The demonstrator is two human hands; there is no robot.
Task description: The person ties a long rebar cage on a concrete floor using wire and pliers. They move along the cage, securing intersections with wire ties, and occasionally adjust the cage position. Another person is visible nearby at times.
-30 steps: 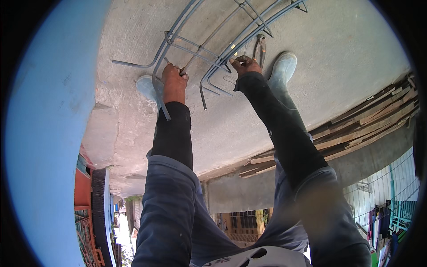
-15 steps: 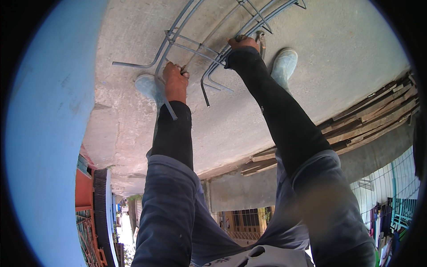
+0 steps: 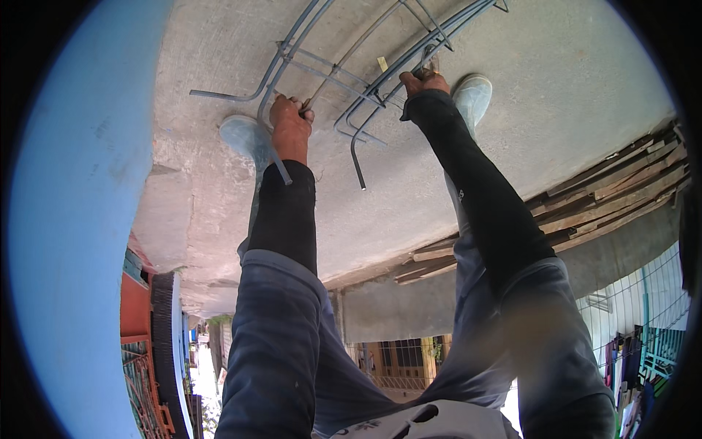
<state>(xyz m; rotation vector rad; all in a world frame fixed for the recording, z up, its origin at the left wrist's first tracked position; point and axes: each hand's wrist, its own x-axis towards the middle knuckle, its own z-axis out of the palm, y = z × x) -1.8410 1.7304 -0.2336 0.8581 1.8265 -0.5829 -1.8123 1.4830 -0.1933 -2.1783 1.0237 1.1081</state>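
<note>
A cage of steel reinforcing bars (image 3: 300, 45), with hooked ends and cross ties, lies on the concrete at the top of the view. My left hand (image 3: 291, 121) is closed at its near left end, around the end of the thin middle bar (image 3: 349, 53). My right hand (image 3: 424, 83) is closed on a dark metal hand tool that looks like pincers (image 3: 428, 54), partly hidden by the fingers. It is just right of the bundled right-hand bars (image 3: 409, 61). One bar with a downturned end (image 3: 356, 157) stands slightly apart from that bundle.
My boots (image 3: 473, 99) stand on either side of the cage on the concrete floor (image 3: 365, 227). A stack of wooden boards (image 3: 607, 192) lies at the right along a low wall. A blue wall (image 3: 73, 197) rises at the left.
My right hand has moved right with the tool, away from the bundle. The bar with the downturned end has shifted right and nearer to me. My left hand has barely moved.
</note>
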